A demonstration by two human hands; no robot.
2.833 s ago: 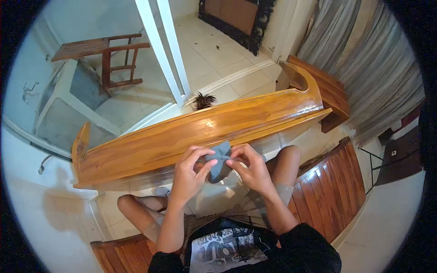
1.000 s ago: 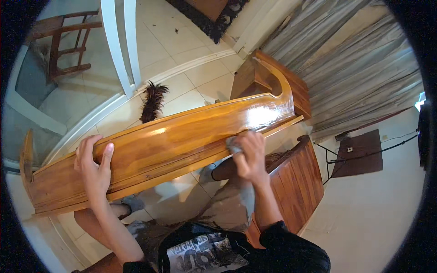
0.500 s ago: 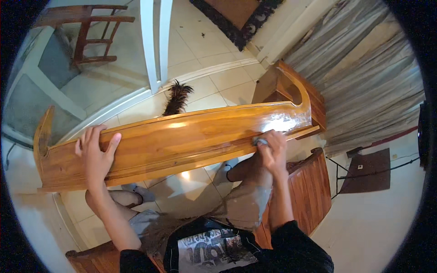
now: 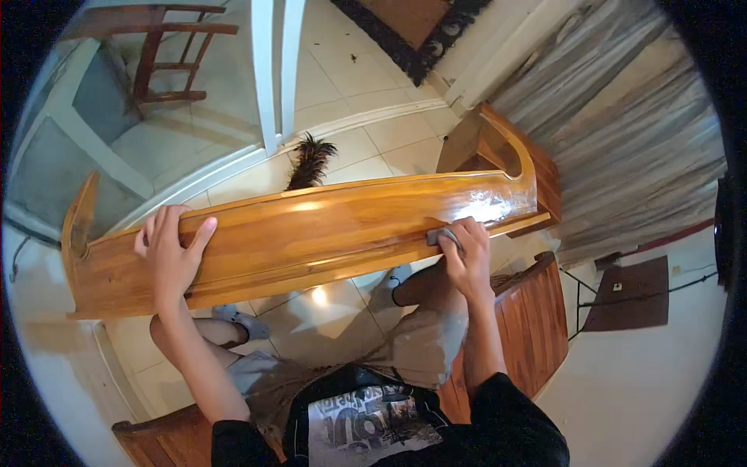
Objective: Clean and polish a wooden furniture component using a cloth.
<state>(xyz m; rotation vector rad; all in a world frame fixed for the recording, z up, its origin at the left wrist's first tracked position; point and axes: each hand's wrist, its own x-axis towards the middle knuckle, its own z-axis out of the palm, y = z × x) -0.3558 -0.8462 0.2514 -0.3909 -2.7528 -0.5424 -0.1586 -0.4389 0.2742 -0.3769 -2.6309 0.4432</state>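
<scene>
A long varnished wooden panel (image 4: 327, 222) with a curved, raised end on each side lies across in front of me, above my knees. My left hand (image 4: 173, 253) holds its left part, with the fingers bent over the far edge and the thumb on the face. Toward the right end, my right hand (image 4: 467, 261) pinches a small grey folded piece (image 4: 442, 237) against the panel near the near-side ledge. Whether that piece is cloth or abrasive paper I cannot tell. A bright glare covers the panel's surface just beyond my right hand.
Past the panel, a dark feather duster (image 4: 313, 159) rests on the tiled floor (image 4: 350, 148). A glass door with a white frame (image 4: 272, 78) stands at the left. Wooden furniture (image 4: 545, 183) and a grey curtain (image 4: 622, 140) are at the right. Beneath me is a slatted wooden bench (image 4: 533, 327).
My right hand has shifted slightly left along the panel, and more of the grey piece shows. The left hand keeps its place on the panel. The view has shifted a little.
</scene>
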